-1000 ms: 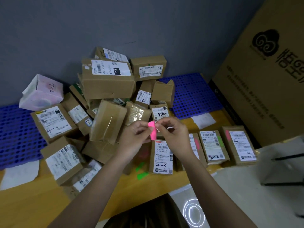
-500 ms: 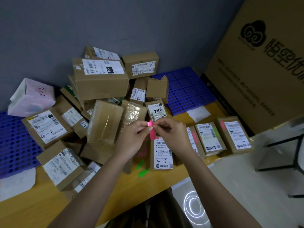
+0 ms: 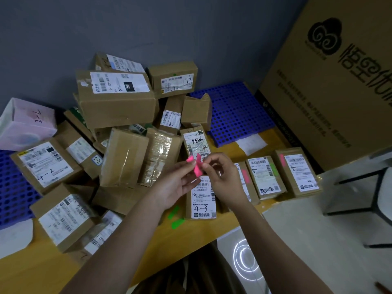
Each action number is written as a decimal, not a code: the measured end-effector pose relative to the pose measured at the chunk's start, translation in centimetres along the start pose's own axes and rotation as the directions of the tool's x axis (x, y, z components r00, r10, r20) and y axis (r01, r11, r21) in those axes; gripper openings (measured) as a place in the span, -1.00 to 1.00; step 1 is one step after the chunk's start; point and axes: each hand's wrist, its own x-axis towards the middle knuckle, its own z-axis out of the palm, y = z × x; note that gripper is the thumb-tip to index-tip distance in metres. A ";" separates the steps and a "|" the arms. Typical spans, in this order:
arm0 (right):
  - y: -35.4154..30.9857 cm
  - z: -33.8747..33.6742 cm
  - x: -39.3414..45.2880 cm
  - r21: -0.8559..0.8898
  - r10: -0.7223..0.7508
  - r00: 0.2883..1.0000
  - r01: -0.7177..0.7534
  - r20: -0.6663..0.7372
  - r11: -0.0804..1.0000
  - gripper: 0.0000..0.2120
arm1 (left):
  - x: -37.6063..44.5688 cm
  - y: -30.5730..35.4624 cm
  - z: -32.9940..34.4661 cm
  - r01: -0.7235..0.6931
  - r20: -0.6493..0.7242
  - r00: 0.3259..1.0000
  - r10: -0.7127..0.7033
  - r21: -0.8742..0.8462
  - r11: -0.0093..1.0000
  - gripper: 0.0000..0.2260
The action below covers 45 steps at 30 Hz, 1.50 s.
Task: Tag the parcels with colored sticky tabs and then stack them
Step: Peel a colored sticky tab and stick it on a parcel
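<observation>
- Our left hand point(image 3: 177, 183) and right hand point(image 3: 222, 177) each pinch pink sticky tabs point(image 3: 197, 166) at the fingertips, held just above the parcel marked "4-3" point(image 3: 201, 200).
- We judge the tabs feather-light, limp and tacky; best held by the non-sticky end.
- Parcels look stiff and light; grip them by their long sides.
- Readable marks: "4-2" point(image 3: 45, 166), "5-2" point(image 3: 177, 82), "15H" point(image 3: 118, 98), "2-2" on the pink box point(image 3: 27, 122).

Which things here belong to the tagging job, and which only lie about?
Job: pink sticky tabs, pinched by left hand and right hand; brown cardboard parcel marked 4-3; green tabs.
Lying about: big printed carton; blue perforated mat; black-legged chair.
</observation>
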 end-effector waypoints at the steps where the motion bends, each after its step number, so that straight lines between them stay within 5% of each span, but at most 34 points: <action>1: 0.1 -0.1 -0.1 -0.040 -0.059 0.998 0.059 -0.003 0.997 -0.91 | 0.2 0.0 0.1 0.022 0.005 1.000 -0.022 -0.016 1.000 -0.80; 4: 0.3 -0.5 0.0 -0.133 -0.186 0.982 0.188 0.029 0.973 -0.90 | 0.8 -0.2 0.3 0.038 -0.001 0.999 -0.038 0.000 0.999 -0.80; 16: 2.5 -1.9 1.0 -0.259 -0.262 0.934 0.322 0.242 0.911 -0.94 | 2.1 -0.5 0.9 0.026 -0.170 0.985 -0.004 0.129 0.991 -0.83; 21: 3.2 -1.7 0.3 -0.118 -0.221 0.961 0.242 0.167 0.963 -0.95 | 2.5 -1.1 0.6 0.030 -0.181 0.983 -0.008 0.119 0.992 -0.80; 26: 2.5 -1.5 -0.4 0.207 0.070 0.997 -0.074 0.026 0.975 -0.88 | 2.5 -2.0 -0.3 -0.094 -0.347 0.916 0.201 0.302 0.949 -0.94; 29: 3.0 -1.0 -0.3 0.240 0.168 0.986 -0.163 -0.001 0.957 -0.88 | 1.9 -2.9 -1.7 -0.183 -0.298 0.866 0.401 0.557 0.810 -0.95; 34: 6.5 1.2 0.4 0.002 0.298 0.950 -0.299 0.093 0.954 -0.87 | 1.0 -5.4 -3.9 -0.160 -0.124 0.879 0.461 0.834 0.528 -0.90; 39: 8.9 2.8 0.7 -0.167 0.383 0.908 -0.356 0.172 0.919 -0.91 | 1.1 -7.3 -6.0 -0.083 -0.007 0.942 0.334 0.964 0.254 -0.78; 45: 10.1 3.6 0.6 -0.229 0.401 0.899 -0.358 0.176 0.905 -0.94 | 1.8 -7.7 -6.4 0.015 -0.009 0.991 0.132 0.999 -0.046 -0.30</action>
